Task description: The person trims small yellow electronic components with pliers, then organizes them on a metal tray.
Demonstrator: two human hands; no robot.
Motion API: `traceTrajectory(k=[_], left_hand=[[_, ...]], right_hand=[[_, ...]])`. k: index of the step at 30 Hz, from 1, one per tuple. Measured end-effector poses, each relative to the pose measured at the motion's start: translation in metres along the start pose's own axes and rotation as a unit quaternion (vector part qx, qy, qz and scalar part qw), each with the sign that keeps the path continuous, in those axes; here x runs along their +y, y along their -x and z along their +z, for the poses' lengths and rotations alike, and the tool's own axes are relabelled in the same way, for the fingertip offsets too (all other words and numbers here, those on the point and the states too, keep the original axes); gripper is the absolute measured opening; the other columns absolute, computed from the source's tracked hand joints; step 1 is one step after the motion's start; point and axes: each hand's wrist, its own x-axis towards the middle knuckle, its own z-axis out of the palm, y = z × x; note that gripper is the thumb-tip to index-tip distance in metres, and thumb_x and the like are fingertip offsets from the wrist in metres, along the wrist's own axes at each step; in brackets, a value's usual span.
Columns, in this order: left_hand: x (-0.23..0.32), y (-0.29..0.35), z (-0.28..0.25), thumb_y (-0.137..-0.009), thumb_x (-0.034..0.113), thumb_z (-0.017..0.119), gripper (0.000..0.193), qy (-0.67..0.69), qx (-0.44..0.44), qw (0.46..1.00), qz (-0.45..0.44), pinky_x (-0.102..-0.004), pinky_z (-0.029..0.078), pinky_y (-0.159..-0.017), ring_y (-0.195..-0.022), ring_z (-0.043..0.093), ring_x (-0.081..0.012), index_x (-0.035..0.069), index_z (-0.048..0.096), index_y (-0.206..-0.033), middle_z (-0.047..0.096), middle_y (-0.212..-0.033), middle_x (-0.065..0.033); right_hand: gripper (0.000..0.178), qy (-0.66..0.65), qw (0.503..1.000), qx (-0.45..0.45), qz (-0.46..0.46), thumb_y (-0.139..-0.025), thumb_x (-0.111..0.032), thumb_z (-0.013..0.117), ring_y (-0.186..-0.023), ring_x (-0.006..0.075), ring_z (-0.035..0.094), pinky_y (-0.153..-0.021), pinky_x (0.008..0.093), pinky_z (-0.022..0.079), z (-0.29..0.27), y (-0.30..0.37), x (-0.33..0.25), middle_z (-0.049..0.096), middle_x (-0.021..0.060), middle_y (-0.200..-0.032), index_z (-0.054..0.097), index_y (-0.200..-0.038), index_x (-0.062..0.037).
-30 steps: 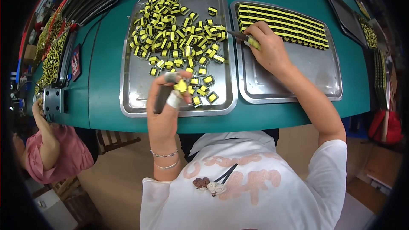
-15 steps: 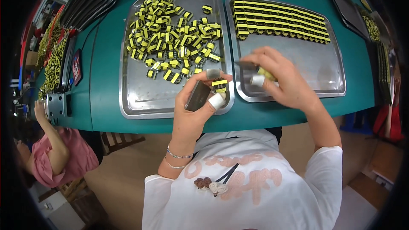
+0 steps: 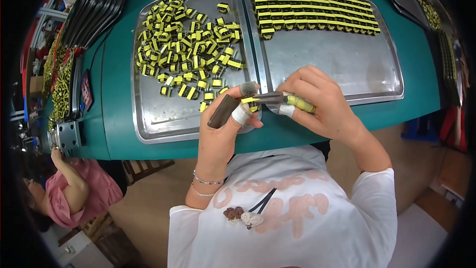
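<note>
My left hand (image 3: pixel 216 136) is closed over the near right corner of the left tray, with white tape on the thumb and a grey finger cover. Its fingertips pinch a small yellow-taped transformer (image 3: pixel 247 100), and a dark rectangular block (image 3: pixel 223 110) lies against the palm. My right hand (image 3: pixel 322 103), also taped white at a fingertip, grips a hand tool (image 3: pixel 270 98) with a dark tapered metal tip and a yellow-wrapped handle. That tip touches the transformer or sits right at it; fingers partly hide the contact. Whether the tool is pliers I cannot tell.
The left metal tray (image 3: pixel 148 128) holds a loose heap of transformers (image 3: pixel 186 44). Several neat rows of transformers (image 3: pixel 317 12) fill the far part of the right tray (image 3: pixel 342 64). Dark stacked trays (image 3: pixel 96 7) stand far left. A person in pink (image 3: pixel 87 193) sits at the left.
My right hand has moved left and down, bringing the tool's tip to the transformer in my left hand. The left hand has turned slightly, and the view has shifted a little.
</note>
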Motion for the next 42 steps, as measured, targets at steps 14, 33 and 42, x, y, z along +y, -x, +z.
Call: traceTrajectory(k=[14,33,42], left_hand=[[0.000,0.000,0.004,-0.088,0.019,0.067,0.041,0.018,0.021,0.999,-0.023,-0.0336,0.058,-0.075,-0.082,0.064,-0.0153,-0.003,0.053,-0.119,0.063,-0.098,-0.0103],[0.001,0.000,0.014,-0.093,0.019,0.060,0.038,0.092,-0.015,0.994,-0.059,-0.0319,0.060,-0.068,-0.083,0.066,-0.0194,0.000,0.043,-0.121,0.060,-0.103,-0.0124],[-0.005,0.000,0.009,-0.091,0.017,0.063,0.040,0.097,-0.007,0.994,-0.045,-0.0309,0.059,-0.072,-0.087,0.065,-0.0184,-0.003,0.049,-0.123,0.063,-0.104,-0.0113]], right_hand=[[0.027,-0.014,1.000,0.023,0.009,-0.064,-0.004,0.067,-0.072,0.0251,0.055,-0.064,0.0342,0.044,0.005,0.004,0.005,0.057,0.0083,-0.077,0.062,-0.090,-0.0029],[0.028,-0.551,0.803,-0.035,0.226,-0.090,-0.015,0.061,-0.080,0.0093,0.057,-0.072,0.0233,0.048,0.033,0.000,-0.008,0.060,0.0056,-0.098,0.060,-0.113,0.0002],[0.022,-0.226,0.968,0.083,0.067,-0.084,-0.010,0.063,-0.077,0.0185,0.059,-0.066,0.0283,0.045,0.024,0.004,-0.002,0.061,0.0078,-0.091,0.063,-0.105,-0.0018]])
